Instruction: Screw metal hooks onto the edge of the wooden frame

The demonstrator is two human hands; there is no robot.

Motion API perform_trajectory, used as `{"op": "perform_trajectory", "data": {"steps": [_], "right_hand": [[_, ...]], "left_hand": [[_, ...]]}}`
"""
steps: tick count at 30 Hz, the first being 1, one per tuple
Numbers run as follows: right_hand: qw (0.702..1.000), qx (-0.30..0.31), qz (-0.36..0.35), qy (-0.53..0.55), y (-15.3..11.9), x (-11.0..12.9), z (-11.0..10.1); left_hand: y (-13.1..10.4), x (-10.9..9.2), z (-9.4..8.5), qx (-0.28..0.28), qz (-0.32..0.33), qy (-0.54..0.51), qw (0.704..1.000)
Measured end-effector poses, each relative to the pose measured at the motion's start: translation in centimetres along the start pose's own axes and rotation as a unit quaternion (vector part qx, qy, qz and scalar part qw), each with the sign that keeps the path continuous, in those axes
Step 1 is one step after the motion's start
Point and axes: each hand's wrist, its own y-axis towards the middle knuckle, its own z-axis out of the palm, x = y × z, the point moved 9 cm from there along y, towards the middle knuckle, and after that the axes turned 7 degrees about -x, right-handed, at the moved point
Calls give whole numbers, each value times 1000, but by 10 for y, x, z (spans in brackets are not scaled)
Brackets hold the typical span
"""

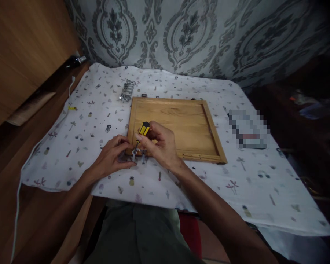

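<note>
Patterned wallpaper (150,33) above a cloth-covered bench, with a framed wooden panel at the centre

Printed white cloth (209,190) covers the bench in the head view, rumpled at its edges, with a wooden cabinet (24,47) to the left and a white cable (19,176) trailing down that side. The light is dim.

The framed wooden panel (176,126) lies flat on the cloth, its near left corner between the hands. It looks stiff and moderately heavy; its raised border would be the sound place to hold it, and it may slide on loose cloth. At that corner sits a small metal fitting (134,154), probably a hinge: hard, smooth and fiddly, best steadied by its broader body.

The right hand (163,145) is closed around a yellow-and-black screwdriver (144,128), tilted, its tip down at the fitting. The left hand (111,156) has thumb and fingers parted about the corner, beside the fitting; whether they press on either cannot be told.

Similar metal fittings (128,90) lie grouped beyond the panel's far left corner. A blurred-out object (249,130) rests to the right.
</note>
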Motion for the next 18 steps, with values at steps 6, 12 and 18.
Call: {"op": "perform_trajectory", "data": {"steps": [6, 12, 18], "right_hand": [[1000, 15, 22, 6, -2, -4, 3], [987, 69, 112, 95, -5, -17, 12], [980, 133, 99, 111, -1, -4, 14]], "left_hand": [[-1, 2, 0, 8, -9, 7, 1000], [0, -1, 0, 7, 5, 20, 1000], [0, 0, 0, 3, 1, 14, 1000]]}}
